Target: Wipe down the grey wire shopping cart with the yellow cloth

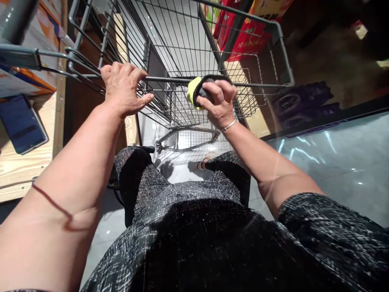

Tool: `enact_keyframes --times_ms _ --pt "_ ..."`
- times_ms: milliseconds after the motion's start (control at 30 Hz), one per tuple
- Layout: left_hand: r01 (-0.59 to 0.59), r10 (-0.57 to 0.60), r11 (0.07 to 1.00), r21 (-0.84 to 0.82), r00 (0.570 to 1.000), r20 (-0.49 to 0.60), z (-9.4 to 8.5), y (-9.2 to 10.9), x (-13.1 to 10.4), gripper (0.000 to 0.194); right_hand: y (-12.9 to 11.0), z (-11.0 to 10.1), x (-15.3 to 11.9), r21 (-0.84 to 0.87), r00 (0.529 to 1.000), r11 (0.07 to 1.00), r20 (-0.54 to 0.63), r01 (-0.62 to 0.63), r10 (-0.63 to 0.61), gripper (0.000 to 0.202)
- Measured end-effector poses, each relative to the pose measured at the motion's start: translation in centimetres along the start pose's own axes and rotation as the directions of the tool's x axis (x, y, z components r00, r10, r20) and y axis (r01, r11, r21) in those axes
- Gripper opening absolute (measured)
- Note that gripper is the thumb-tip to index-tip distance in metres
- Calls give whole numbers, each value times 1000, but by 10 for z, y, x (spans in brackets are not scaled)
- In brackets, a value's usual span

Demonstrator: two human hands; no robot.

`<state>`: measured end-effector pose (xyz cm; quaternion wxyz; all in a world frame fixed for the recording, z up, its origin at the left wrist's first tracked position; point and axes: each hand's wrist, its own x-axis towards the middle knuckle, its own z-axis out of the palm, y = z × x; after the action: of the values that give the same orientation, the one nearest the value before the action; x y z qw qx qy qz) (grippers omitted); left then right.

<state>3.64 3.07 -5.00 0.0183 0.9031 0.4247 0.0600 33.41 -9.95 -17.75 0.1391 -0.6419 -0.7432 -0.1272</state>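
A grey wire shopping cart (194,117) stands in front of me, its handle bar (170,79) running across the view. My left hand (124,87) rests over the left end of the bar, fingers wrapped over it and thumb sticking out to the right. Against the bar at the right, my right hand (220,99) grips a bundled yellow-green and black cloth (193,92). Its fingers curl round the cloth, and a thin bracelet circles the wrist.
At the left, a phone (22,123) lies on a wooden shelf (18,174) beside boxes (33,77). Red packages (249,38) and purple packs (304,101) sit on shelving at the right. My legs and one foot (202,164) are behind the cart.
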Motion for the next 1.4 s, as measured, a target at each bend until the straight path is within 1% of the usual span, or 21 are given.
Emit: enact_keyframes --times_ms 67,100,233,267,300,333,400,500,567,633,667,700,767,833,900,1000,1033,1100,1200,1300,1400 --pt "8 -9 1000 20 1000 12 -1 1 2 91 7 11 4 28 999 1000 -34 -11 12 45" --pt "8 -8 1000 27 1000 17 -1 1 2 88 9 19 1 49 1000 998 -12 -27 27 42" --pt "-16 16 998 67 1000 -7 -2 4 3 66 7 56 -34 58 971 991 215 -119 104 27" --pt "-14 16 997 81 1000 -20 -2 5 3 59 7 62 -46 43 958 992 268 -123 107 27" --pt "-6 10 996 91 999 -34 0 5 4 54 7 67 -58 9 897 984 414 -177 157 30" --pt "-1 5 996 94 999 -47 1 5 4 50 9 71 -69 -17 866 981 467 -195 180 31" --pt "-2 8 996 94 998 -66 4 3 6 45 14 75 -84 -75 838 969 490 -234 240 28" --pt "-16 24 995 98 997 -78 8 -1 8 43 24 68 -86 -99 846 963 461 -250 267 31" --pt "-4 13 994 112 997 -73 9 -1 10 42 32 53 -77 -65 903 971 359 -228 236 37" --pt "32 -23 991 130 998 -67 8 2 11 42 43 30 -64 -24 976 982 104 -190 191 38" --pt "54 -45 989 138 997 -69 7 5 11 42 50 17 -58 -11 984 985 -65 -170 169 36" --pt "70 -59 987 146 995 -77 6 10 12 42 57 5 -53 -7 962 987 -228 -158 152 34" --pt "61 -46 986 155 994 -102 4 24 15 46 71 -18 -44 -7 872 984 -464 -180 156 31" --pt "1 15 989 149 994 -109 3 41 19 53 78 -34 -35 6 799 965 -559 -263 221 32" --pt "-74 82 990 117 995 -64 6 60 25 60 73 -41 -23 27 789 924 -512 -381 340 38" --pt "-120 119 991 54 993 26 15 81 34 67 42 -46 3 13 837 872 -276 -489 473 52" --pt "-114 112 993 42 993 29 19 86 36 67 27 -47 14 -10 865 879 -188 -476 466 56" --pt "-96 96 995 28 995 2 26 89 39 61 0 -53 35 -62 929 927 -46 -370 368 62" --pt "-117 117 993 -7 993 -22 30 85 40 55 -19 -63 54 -49 983 983 44 -175 177 62" --pt "-144 141 987 -72 989 -42 32 79 40 52 5 -69 44 2 989 990 52 -139 139 58" --pt "-147 141 983 -111 988 -56 34 77 42 48 63 -73 9 -47 954 956 71 -289 292 58"
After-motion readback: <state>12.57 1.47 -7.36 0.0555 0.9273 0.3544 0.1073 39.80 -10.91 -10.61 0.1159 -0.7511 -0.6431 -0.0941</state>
